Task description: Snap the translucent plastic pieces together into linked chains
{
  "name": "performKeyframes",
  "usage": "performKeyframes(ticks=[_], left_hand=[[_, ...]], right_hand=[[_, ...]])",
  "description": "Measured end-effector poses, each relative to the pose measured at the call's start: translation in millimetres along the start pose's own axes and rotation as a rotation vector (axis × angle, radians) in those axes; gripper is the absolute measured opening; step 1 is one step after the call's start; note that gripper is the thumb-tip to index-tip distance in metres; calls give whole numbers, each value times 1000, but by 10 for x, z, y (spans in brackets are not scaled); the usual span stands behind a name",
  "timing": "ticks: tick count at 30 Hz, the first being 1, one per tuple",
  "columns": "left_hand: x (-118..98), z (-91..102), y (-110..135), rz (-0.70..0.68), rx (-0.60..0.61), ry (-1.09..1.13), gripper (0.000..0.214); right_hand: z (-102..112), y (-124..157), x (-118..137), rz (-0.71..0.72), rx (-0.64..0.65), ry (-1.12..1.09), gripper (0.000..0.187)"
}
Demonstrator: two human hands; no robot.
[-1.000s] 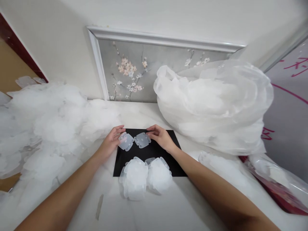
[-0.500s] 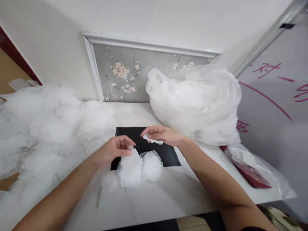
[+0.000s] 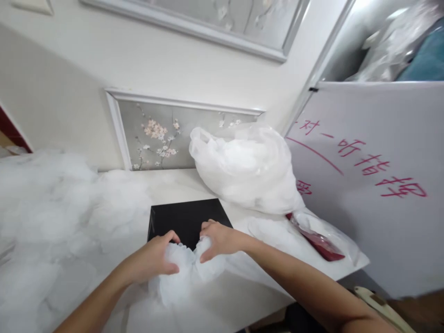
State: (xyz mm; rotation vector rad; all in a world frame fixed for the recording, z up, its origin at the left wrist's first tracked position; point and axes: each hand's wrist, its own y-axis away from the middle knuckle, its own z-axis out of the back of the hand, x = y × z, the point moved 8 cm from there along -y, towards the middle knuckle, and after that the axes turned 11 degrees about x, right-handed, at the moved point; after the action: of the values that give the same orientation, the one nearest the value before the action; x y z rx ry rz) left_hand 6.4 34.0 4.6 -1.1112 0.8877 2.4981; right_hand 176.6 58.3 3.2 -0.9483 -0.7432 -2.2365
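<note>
Two small bunches of thin, translucent white pieces, one on the left (image 3: 179,277) and one on the right (image 3: 212,267), lie side by side at the near edge of a flat black panel (image 3: 187,219). My left hand (image 3: 156,256) curls around the left bunch, thumb on the near side and fingers on the far side. Around the right bunch my right hand (image 3: 220,239) closes in the same way. Blur hides the exact kind of these pieces and how many layers each bunch has.
A large heap of similar white pieces (image 3: 52,217) covers the left of the white table (image 3: 249,296). Behind, at right, stands a bulging clear plastic bag (image 3: 246,171) of white pieces. A red packet in clear plastic (image 3: 322,240) lies near a whiteboard (image 3: 364,222).
My hands have come down onto the two bunches. The white piece formerly in my right hand no longer shows apart from them. The view has tilted up and turned right.
</note>
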Motion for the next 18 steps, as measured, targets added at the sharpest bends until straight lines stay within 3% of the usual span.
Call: performKeyframes(ticks=[3,6,9,12,14,15,18], left_hand=[[-31,16,-23,-63,28,113,46],[-26,123,-88,-143,-149,285,63],[-20,213,-90,-220,-354,509,78],[-20,257,-55,-228,-378,716,91],[-59,325,-11,-288,-330,844,95],[-87,378,20,-341,-311,885,93],[-113,524,98,-425,-315,830,70]], right_hand=[[99,-12,-14,68,-84,-515,43],[-37,-153,76,155,-83,-976,58],[-230,-377,252,230,-108,-1061,51],[-289,-532,371,242,-166,-1069,50],[-105,-524,394,244,-255,-1077,50],[83,-477,388,253,-332,-1080,50],[1017,-179,355,341,-699,-967,48]])
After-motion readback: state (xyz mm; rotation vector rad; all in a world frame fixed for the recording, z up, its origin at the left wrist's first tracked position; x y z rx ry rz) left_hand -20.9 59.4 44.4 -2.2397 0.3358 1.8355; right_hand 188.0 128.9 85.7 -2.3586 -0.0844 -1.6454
